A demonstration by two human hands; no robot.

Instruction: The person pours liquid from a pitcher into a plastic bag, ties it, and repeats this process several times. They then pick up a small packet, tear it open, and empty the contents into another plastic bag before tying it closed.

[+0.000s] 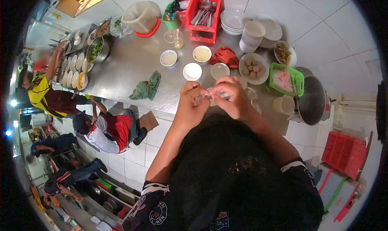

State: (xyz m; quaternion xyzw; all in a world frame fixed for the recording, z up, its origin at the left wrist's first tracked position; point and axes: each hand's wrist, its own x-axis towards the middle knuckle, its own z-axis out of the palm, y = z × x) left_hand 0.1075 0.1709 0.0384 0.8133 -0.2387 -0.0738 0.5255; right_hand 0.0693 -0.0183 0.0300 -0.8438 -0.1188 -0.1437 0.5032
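In front of my chest, at the table's front edge, both hands are closed on a small crinkled piece of clear plastic [223, 95]. My left hand [190, 106] pinches one end, and my right hand [234, 97] pinches the other. The fingers partly hide the piece, so its contents cannot be made out. Just beyond the hands stand a white bowl [192, 72] and a pale round container [220, 71]. Further back are two bowls of pale broth, one on the left [168, 58] and one on the right [202, 53]. Meatballs fill a bowl [254, 68] to the right.
A green cloth [146, 87] and a red cloth [224, 57] lie on the steel table [125, 65]. A red cutlery bin [205, 13], stacked bowls [252, 35], a green basket [297, 79] and a large pot [314, 99] stand around. Several people work at left, one [111, 132] low beside the table.
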